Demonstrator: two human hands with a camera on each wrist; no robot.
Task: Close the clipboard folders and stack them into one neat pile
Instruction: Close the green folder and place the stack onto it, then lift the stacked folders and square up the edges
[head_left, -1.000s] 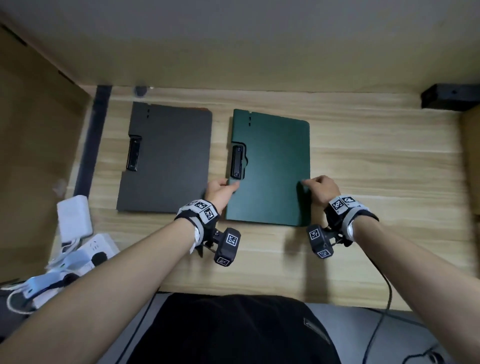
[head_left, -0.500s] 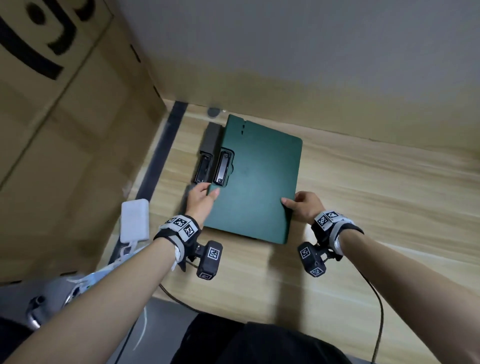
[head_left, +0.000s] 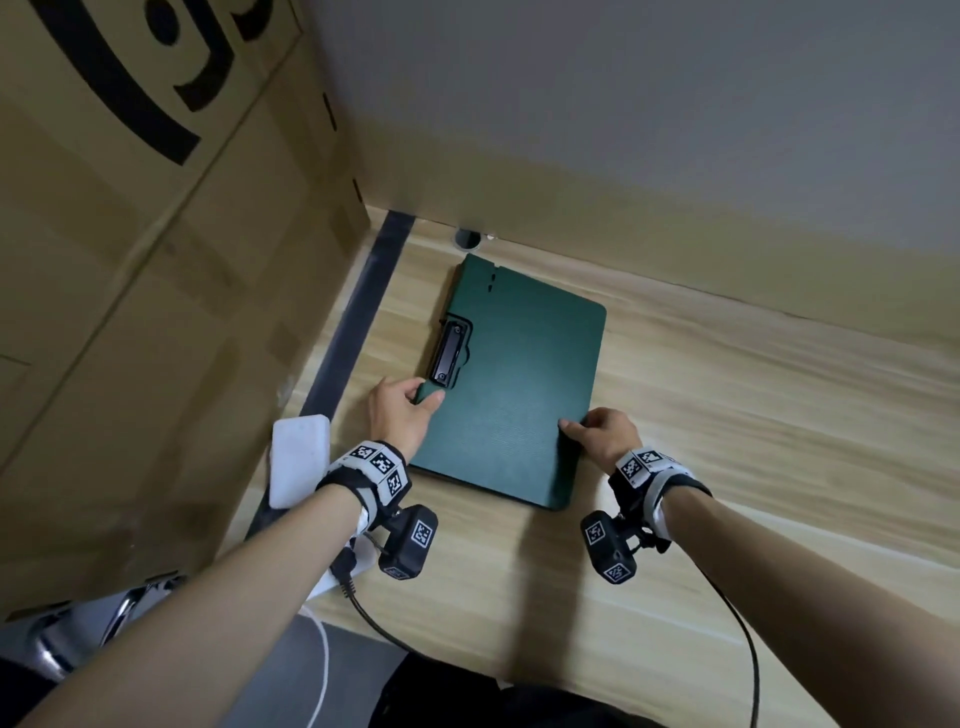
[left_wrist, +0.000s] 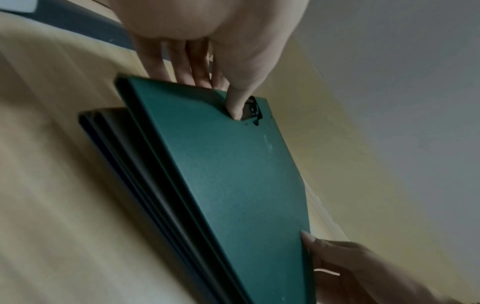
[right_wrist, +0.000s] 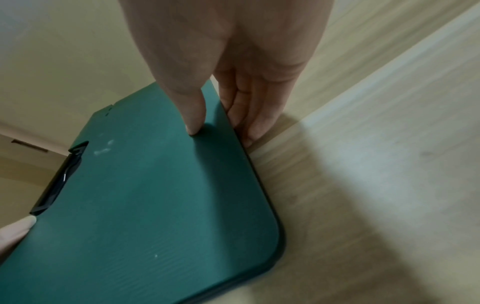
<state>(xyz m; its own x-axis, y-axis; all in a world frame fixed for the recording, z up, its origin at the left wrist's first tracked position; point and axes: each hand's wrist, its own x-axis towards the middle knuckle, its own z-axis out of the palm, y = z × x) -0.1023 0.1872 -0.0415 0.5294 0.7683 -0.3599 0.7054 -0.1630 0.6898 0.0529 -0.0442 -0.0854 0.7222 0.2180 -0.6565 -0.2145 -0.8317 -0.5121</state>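
Near the wooden desk's (head_left: 727, 467) back-left corner, the closed green clipboard folder (head_left: 519, 395), matte, fine-ribbed and round-cornered, lies on a dark folder (left_wrist: 109, 131), left hand (head_left: 400, 410) and right hand (head_left: 602, 436) pinching its opposite edges, thumbs on top, bare desk to the right.

Closed green folder (head_left: 519, 395) lying atop dark folder (left_wrist: 124, 156).
Black clip (head_left: 448, 358) facing left; lower folder's edges showing beneath, slightly offset.

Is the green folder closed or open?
Closed: the green folder shows only its cover, lying flat atop the dark folder, clip on the outside.
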